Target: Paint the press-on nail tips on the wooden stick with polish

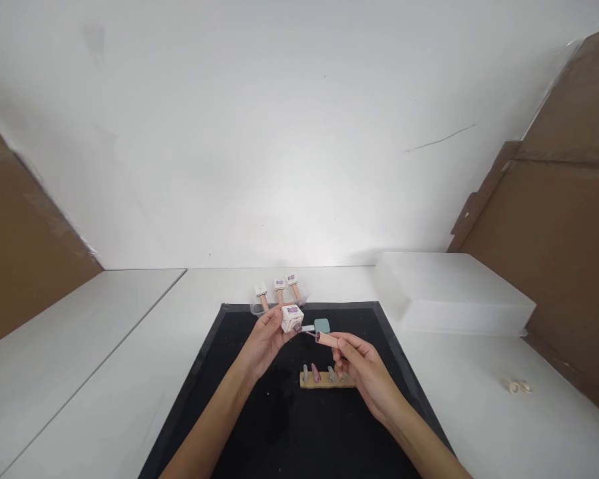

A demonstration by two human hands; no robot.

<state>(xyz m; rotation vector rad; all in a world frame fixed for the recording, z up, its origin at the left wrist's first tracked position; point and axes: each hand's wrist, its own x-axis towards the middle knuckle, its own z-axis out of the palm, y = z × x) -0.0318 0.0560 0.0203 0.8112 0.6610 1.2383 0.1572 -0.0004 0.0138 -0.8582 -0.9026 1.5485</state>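
My left hand (264, 342) grips a white, square nail polish bottle (292, 318), tilted so its neck points right and down. In my right hand (362, 369) is the pink brush cap (328, 340), held between the fingers, its brush end towards the bottle's neck. Cap and bottle are apart; whether the brush tip touches the neck I cannot tell. Below the hands lies a tan strip (324, 380) bearing several nail tips, one of them pink and others clear or greyish. My right fingers cover its right end.
Several white bottles with pink caps stand upside down in a clear container (255, 308) behind the black mat (274, 412). A teal square-headed item (322, 325) lies beyond my right hand. A white box (459, 293) and small cream rings (519, 386) are at right.
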